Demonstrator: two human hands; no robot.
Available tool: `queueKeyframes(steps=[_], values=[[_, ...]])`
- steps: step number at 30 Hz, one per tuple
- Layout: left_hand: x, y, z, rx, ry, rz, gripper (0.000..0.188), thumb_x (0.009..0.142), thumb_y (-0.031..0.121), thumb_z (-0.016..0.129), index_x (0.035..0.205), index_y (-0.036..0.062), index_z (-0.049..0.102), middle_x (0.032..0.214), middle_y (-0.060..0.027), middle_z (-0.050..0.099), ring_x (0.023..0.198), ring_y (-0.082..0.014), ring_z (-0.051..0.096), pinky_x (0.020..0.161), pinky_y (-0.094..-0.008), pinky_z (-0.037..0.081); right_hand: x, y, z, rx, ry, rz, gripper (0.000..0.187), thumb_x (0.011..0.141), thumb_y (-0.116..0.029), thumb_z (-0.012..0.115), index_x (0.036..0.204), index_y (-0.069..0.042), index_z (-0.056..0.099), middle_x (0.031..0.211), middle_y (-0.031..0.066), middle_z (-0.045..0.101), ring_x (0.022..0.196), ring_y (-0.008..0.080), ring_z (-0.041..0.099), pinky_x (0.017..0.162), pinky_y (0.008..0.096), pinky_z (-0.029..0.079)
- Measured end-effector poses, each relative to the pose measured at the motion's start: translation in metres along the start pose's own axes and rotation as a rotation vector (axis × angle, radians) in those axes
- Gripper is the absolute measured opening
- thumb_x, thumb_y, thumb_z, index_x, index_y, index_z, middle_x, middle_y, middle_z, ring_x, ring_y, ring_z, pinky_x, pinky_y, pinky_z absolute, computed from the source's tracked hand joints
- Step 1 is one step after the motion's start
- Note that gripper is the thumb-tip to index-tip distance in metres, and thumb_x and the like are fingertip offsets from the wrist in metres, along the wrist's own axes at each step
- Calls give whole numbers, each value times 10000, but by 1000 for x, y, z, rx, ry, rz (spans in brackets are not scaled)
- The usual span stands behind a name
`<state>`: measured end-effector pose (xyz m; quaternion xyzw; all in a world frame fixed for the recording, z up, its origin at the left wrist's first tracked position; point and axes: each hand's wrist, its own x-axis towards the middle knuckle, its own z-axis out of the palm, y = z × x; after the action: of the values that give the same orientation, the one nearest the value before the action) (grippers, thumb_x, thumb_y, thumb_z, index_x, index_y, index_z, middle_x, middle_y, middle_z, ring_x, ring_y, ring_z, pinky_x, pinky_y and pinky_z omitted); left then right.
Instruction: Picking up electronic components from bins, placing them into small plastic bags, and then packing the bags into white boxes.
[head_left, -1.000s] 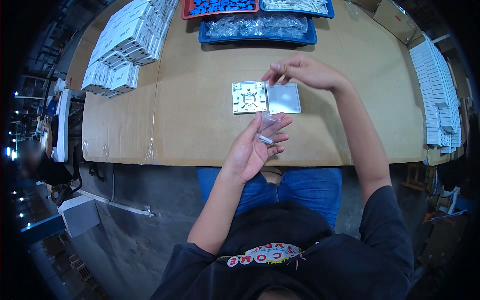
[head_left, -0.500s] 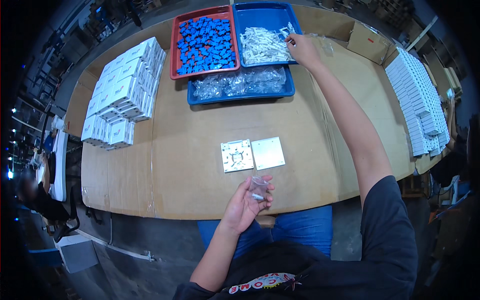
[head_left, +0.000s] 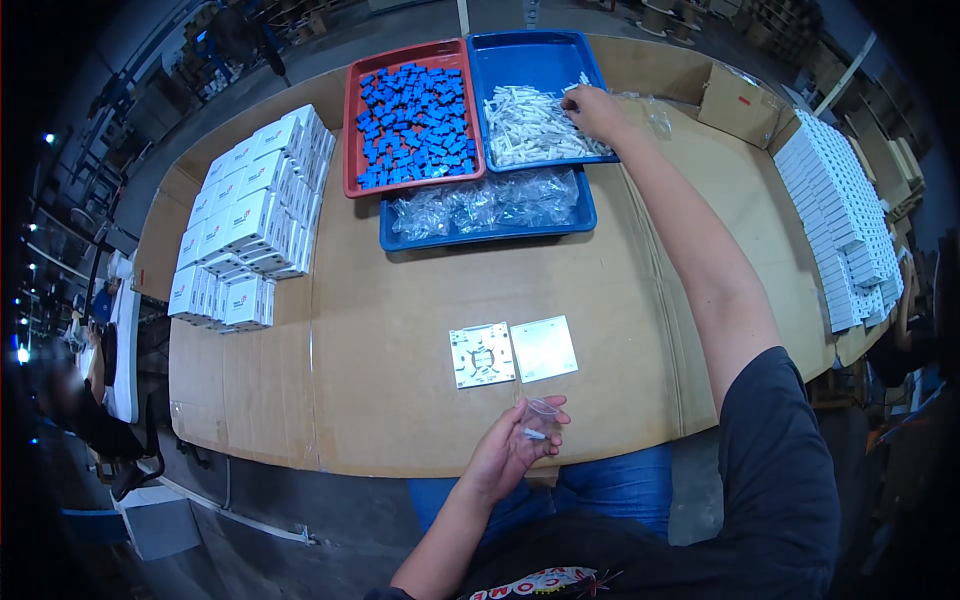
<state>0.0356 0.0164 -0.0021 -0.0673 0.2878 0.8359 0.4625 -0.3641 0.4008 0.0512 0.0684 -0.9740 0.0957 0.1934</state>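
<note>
My left hand (head_left: 505, 455), near the table's front edge, is closed around a small clear plastic bag (head_left: 541, 420). Inside the bag lies a small white piece (head_left: 534, 435). My right arm stretches to the far blue tray (head_left: 530, 60), which holds a heap of small white plastic parts (head_left: 525, 125). At the heap's right side, my right hand (head_left: 597, 112) has its fingers drawn together; whatever is between them is too small to make out. Beyond my left hand lie an open white plastic case half with moulded details (head_left: 482, 355) and a flat white cover (head_left: 545, 349), side by side.
A red tray (head_left: 352, 130) of small blue parts (head_left: 415, 125) adjoins the blue tray. In front, a second blue tray (head_left: 480, 238) contains clear plastic bags (head_left: 480, 205). White boxes (head_left: 245, 210) are stacked at left, more white pieces (head_left: 835, 215) at right. Cardboard walls (head_left: 740, 105) edge the table.
The view has tilted, so the table and trays sit lower in the picture. My right hand stays at the white parts, its fingers drawn closer together. My left hand still holds the bag.
</note>
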Motion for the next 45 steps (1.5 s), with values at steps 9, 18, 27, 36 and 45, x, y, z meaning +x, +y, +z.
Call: queueKeyframes(steps=[9,18,27,36,45], values=[[-2,5,2,10,24,9,575,1138,440,330,1437,-4,540,1189,-102,673,950,-176,633,869,-328,518,-6,-13,-5,28,35,-62,131,896,-154,658,944,-46,714,1005,161,709,1006,362,680,886,480,543],[-6,-1,4,-8,4,23,585,1136,432,335,1458,-17,527,1216,-116,677,958,-175,639,878,-325,523,-24,-8,-9,346,260,171,188,828,-185,741,927,-25,740,946,199,746,901,372,715,824,434,559],[-18,-3,-16,-149,-42,86,573,1127,387,379,1499,-44,449,1257,-147,656,982,-238,680,890,-370,555,-124,-106,-22,1213,119,444,134,914,-136,769,956,-23,710,851,51,723,647,79,568,593,255,466],[-19,-9,-6,-122,-56,68,583,1122,416,409,1513,-15,448,1282,-148,659,1010,-244,687,891,-375,561,-254,-210,-91,2363,-97,423,187,997,-90,663,1174,-29,664,1054,74,709,631,62,473,548,231,370],[-25,-8,-7,-203,-39,174,562,1130,423,384,1495,5,474,1246,-125,676,991,-230,694,858,-376,577,-315,-224,-75,2196,-12,708,167,991,-58,650,1150,-6,661,915,13,632,641,60,479,533,222,380]])
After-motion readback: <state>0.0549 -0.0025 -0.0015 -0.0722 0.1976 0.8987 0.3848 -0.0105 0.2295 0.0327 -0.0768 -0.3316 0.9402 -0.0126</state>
